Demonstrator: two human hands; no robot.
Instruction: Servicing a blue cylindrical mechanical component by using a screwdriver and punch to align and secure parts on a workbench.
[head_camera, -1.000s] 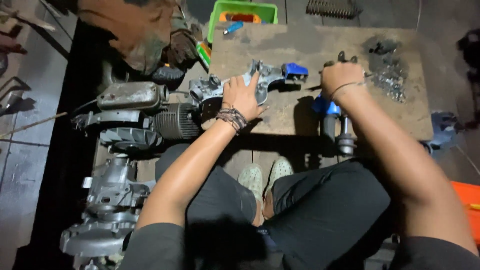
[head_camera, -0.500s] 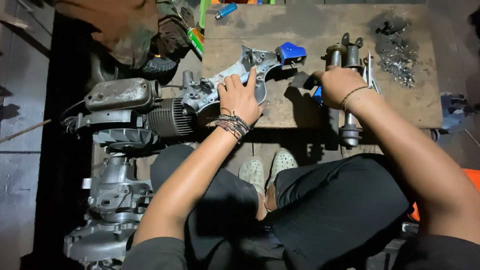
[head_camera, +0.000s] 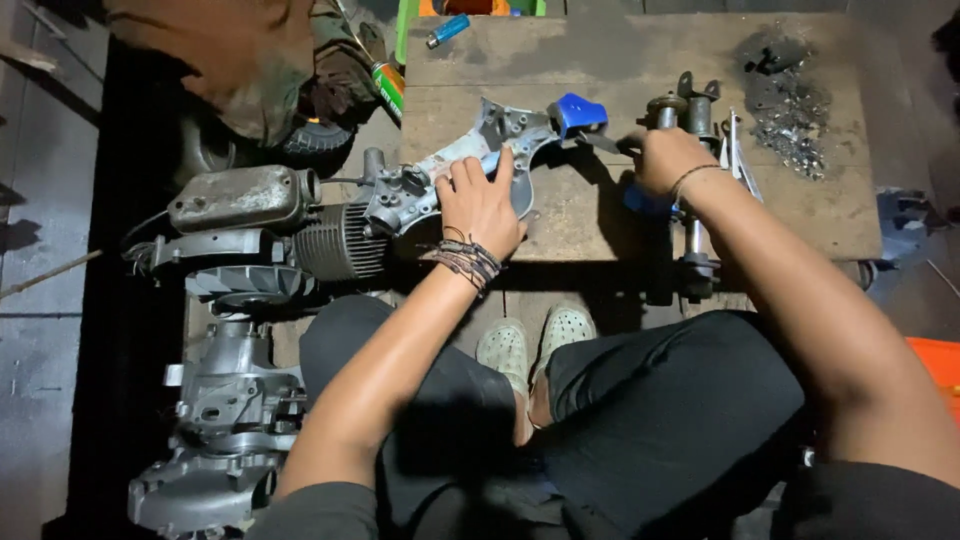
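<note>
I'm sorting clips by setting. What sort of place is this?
Likely a small engine repair workshop: engine parts lie on the floor, the left hand steadies a metal casing on a worn wooden bench, and metal shavings sit nearby.
</note>
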